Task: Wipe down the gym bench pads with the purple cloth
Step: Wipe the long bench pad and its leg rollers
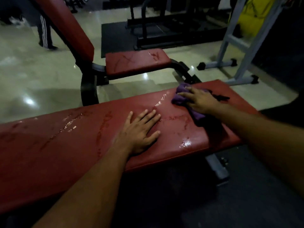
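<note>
A long red bench pad runs across the view, cracked and wet in streaks. My left hand lies flat on it with fingers spread, holding nothing. Toward the pad's far right end, my right hand presses the crumpled purple cloth against the surface with straight fingers. Part of the cloth trails under my right wrist. Behind stands a second bench with a small red seat pad and a tilted red back pad.
A black frame carries the second bench. A grey metal rack stands at the right on the shiny tiled floor. Dark machines on a black mat fill the back. A person's legs show at the upper left.
</note>
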A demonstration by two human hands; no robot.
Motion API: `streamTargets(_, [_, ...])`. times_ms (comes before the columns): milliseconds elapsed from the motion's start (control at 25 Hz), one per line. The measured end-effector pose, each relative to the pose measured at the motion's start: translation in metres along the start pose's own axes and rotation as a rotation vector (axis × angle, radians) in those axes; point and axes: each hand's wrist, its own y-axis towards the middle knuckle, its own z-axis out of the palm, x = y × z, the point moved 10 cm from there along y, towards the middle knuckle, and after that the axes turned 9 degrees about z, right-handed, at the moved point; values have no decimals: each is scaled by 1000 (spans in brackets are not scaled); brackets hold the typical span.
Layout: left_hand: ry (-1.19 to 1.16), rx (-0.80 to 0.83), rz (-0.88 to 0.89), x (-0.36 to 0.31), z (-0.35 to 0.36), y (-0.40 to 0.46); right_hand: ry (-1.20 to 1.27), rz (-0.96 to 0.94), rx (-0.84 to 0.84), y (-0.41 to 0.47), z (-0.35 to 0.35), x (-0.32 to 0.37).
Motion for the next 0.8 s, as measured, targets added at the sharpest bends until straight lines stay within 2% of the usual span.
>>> streamTargets(160, [10, 26, -20, 1, -1, 0, -18, 121, 136, -1, 11, -5])
streamTargets(280, [-68, 51, -40, -5, -9, -6, 99, 72, 185, -45, -9, 39])
streamTargets(360, [-126, 16, -139, 18, -22, -25, 154, 37, 132, -103, -15, 72])
streamTargets(480, [-53, 59, -335, 69, -20, -81, 30, 51, 37, -161, -5, 102])
streamTargets(600, [-41, 23, -393, 79, -17, -106, 11, 168, 87, -125, 13, 94])
streamTargets(800, [-49, -81, -398, 85, -17, -99, -5, 202, 111, -20, 30, 88])
